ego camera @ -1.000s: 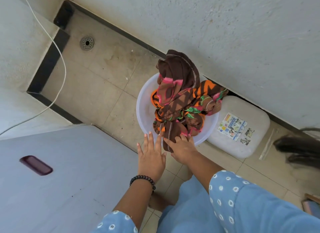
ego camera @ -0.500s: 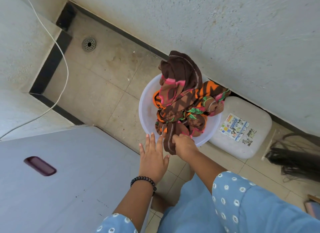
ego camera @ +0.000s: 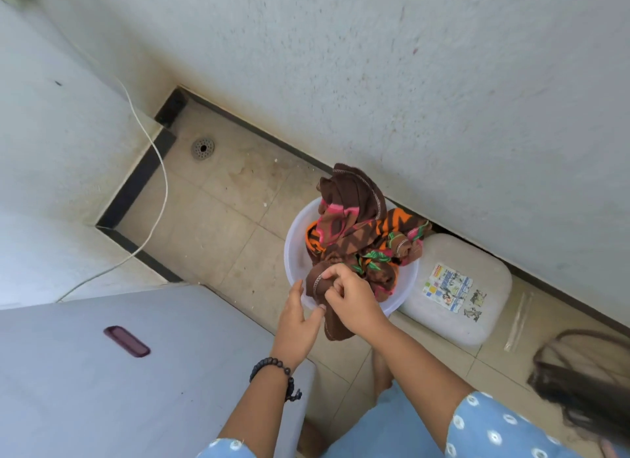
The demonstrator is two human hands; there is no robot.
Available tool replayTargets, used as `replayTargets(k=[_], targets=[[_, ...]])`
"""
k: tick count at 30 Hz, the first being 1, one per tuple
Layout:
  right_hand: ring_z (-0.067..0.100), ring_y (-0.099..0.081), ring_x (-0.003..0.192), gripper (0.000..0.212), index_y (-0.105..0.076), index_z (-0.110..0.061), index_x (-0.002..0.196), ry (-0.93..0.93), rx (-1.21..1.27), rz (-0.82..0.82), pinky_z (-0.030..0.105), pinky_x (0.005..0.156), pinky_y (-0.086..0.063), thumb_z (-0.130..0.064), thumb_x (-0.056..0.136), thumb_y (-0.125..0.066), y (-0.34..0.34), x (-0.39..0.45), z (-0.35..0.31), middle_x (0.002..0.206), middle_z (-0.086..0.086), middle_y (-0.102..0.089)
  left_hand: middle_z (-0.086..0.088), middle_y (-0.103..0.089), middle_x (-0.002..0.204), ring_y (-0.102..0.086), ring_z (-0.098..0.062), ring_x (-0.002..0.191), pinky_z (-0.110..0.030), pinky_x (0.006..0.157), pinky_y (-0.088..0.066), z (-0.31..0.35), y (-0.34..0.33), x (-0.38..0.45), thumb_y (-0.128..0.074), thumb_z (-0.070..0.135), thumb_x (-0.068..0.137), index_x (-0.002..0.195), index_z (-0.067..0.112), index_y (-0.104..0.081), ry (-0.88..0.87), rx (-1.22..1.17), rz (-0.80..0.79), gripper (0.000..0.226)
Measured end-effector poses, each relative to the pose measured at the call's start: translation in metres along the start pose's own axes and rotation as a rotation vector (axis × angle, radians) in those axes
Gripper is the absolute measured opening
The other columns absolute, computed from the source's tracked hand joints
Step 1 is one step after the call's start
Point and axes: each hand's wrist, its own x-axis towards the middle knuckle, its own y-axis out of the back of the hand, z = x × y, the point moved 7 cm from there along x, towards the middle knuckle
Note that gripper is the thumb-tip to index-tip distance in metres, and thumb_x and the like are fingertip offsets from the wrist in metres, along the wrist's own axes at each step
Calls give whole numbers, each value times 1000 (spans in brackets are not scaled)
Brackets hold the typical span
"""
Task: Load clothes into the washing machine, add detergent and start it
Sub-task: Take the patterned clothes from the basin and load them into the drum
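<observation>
While the patterned brown cloth is heaped in the white basin on the tiled floor by the far wall, its near brown end is pinched between the fingers of the right hand and is draped over the basin's near rim. The left hand is held half open just left of that hanging end, fingertips touching it. The washing machine lid is seen near left, closed, and a white container is stood right of the basin.
</observation>
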Motion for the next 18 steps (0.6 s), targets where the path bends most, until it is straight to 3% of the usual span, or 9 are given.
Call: replayTargets(k=[2, 7, 9, 11, 13, 14, 16, 18], targets=[[17, -54, 67, 26, -53, -32, 98, 14, 41, 23, 38, 71, -47, -8, 87, -51, 12, -14, -20, 64, -6, -49, 7, -27, 159, -26, -9, 144, -26, 112, -26, 17, 13, -10, -49, 20, 100, 155, 24, -19, -20, -96, 6, 63], [1, -44, 57, 25, -58, -22, 104, 89, 180, 48, 17, 60, -36, -2, 88, -53, 40, -53, -68, 64, -8, -43, 20, -28, 149, -14, 0, 144, -21, 109, -17, 62, 46, -40, -46, 15, 101, 151, 34, -28, -136, -114, -4, 56], [1, -43, 57, 26, -56, -25, 101, 131, 223, 43, 16, 60, -36, -2, 87, -53, 48, -70, -89, 64, -8, -43, 22, -28, 146, -6, 5, 142, -21, 110, -13, 78, 51, -54, -43, 14, 102, 145, 37, -36, -172, -102, -34, 50], [1, -41, 57, 27, -53, -26, 98, 180, 254, 22, 15, 58, -36, -2, 86, -53, 51, -86, -109, 64, -7, -43, 24, -34, 142, -15, 8, 138, -18, 110, -17, 93, 54, -69, -42, 14, 103, 131, 40, -45, -209, -100, -61, 39], [2, -40, 57, 24, -51, -23, 95, 231, 286, 9, 16, 55, -35, -1, 85, -51, 57, -104, -129, 63, -7, -42, 23, -52, 124, -44, 10, 121, -13, 99, -33, 108, 60, -86, -44, 15, 103, 114, 32, -58, -230, -134, -67, 25], [2, -39, 57, 23, -50, -22, 94, 252, 298, 13, 18, 56, -35, -1, 84, -50, 62, -111, -138, 63, -7, -42, 17, -61, 105, -56, 3, 101, -14, 86, -41, 115, 66, -95, -46, 16, 102, 102, 25, -64, -255, -149, -42, 20], [3, -39, 58, 21, -49, -22, 93, 276, 305, 31, 22, 59, -34, -3, 83, -50, 72, -124, -150, 62, -8, -42, 5, -56, 72, -51, -10, 70, -21, 65, -40, 128, 80, -113, -51, 16, 101, 83, 12, -61, -326, -178, 40, 21], [2, -40, 58, 23, -49, -26, 95, 278, 260, 40, 22, 61, -34, -9, 81, -51, 84, -137, -159, 61, -8, -44, 5, -51, 65, -46, -9, 65, -20, 60, -37, 145, 96, -137, -55, 15, 99, 80, 4, -59, -396, -187, 95, 23]])
